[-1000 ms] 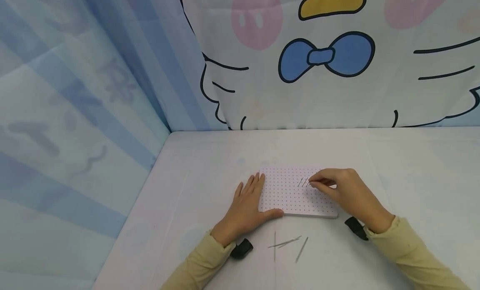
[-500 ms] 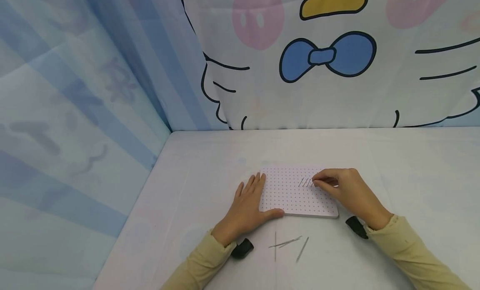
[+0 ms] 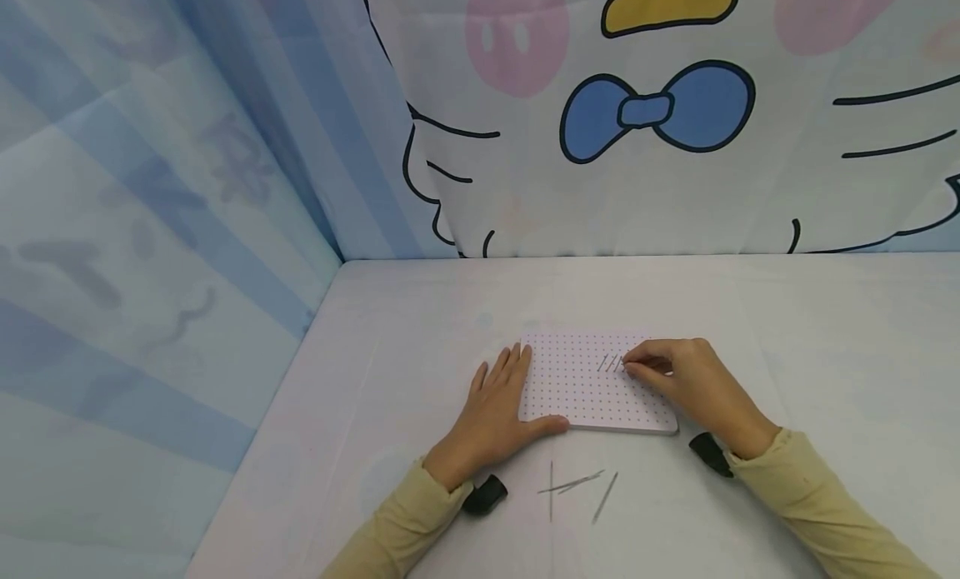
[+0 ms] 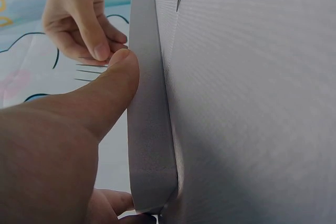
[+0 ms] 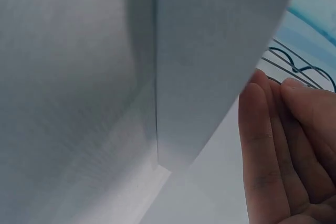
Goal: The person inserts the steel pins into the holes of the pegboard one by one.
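A white board (image 3: 570, 400) dotted with small holes lies on the table. My left hand (image 3: 491, 416) rests with straight fingers along its left side, and the thumb (image 4: 118, 80) presses on the front edge. Over the right part of the board, my right hand (image 3: 697, 387) pinches a thin metal needle (image 5: 273, 80) between thumb and fingertips; most of that needle is hidden. Just left of these fingertips, several needles (image 3: 603, 363) stand upright from the board in a short row. The left wrist view shows a few of them (image 4: 90, 72) beyond my thumb.
Several loose needles (image 3: 570, 484) lie crossed on the white tablecloth (image 3: 420, 329) in front of the board, with another bit of thin metal (image 3: 604, 497) to their right. A printed cloth (image 3: 645, 204) hangs behind the table and a blue curtain (image 3: 150, 271) on the left.
Over the last second my right fingertips have shifted slightly right along the row, uncovering more of the standing needles. My left hand and the board have stayed in place.
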Available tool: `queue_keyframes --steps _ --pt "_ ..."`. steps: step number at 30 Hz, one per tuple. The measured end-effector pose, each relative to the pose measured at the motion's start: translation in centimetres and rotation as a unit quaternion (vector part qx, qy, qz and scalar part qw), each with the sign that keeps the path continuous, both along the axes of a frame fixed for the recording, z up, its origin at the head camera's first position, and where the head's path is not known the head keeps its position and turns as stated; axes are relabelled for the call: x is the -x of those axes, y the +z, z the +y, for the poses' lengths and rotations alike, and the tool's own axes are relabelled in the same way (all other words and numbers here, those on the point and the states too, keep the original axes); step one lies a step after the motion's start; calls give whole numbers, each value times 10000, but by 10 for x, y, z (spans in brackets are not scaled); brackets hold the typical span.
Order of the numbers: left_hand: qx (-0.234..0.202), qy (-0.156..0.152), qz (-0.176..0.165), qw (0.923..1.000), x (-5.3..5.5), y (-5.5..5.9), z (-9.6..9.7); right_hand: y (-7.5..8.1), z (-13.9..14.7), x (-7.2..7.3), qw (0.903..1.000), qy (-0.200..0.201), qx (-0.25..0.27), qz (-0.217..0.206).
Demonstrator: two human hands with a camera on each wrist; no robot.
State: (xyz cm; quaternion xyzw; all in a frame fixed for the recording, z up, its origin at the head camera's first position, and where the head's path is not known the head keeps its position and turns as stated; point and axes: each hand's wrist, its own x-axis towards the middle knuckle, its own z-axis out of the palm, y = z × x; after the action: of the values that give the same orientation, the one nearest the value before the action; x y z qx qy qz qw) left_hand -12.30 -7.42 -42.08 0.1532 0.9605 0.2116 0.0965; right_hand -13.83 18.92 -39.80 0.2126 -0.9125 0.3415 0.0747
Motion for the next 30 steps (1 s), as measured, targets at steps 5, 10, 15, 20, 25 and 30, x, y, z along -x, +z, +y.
queue_keyframes --steps 5,10,15,20,25,30 --pt "10 5 -11 10000 0 1 0 1 -1 -1 10000 -53 -43 -23" --pt "-5 -4 -5 10000 0 2 0 9 -1 -2 9999 -35 -93 -76" --pt "-54 -12 -39 10000 -1 2 0 19 -2 -7 9994 -159 -182 243" --pt "-47 -3 -77 10000 -1 3 0 27 -6 -14 9945 -173 -242 1009" --pt "-20 -2 -112 9999 -1 3 0 33 -14 -23 9881 271 -316 1477" --pt "-26 -35 -61 10000 -1 2 0 33 -24 -30 9826 784 -391 1640"
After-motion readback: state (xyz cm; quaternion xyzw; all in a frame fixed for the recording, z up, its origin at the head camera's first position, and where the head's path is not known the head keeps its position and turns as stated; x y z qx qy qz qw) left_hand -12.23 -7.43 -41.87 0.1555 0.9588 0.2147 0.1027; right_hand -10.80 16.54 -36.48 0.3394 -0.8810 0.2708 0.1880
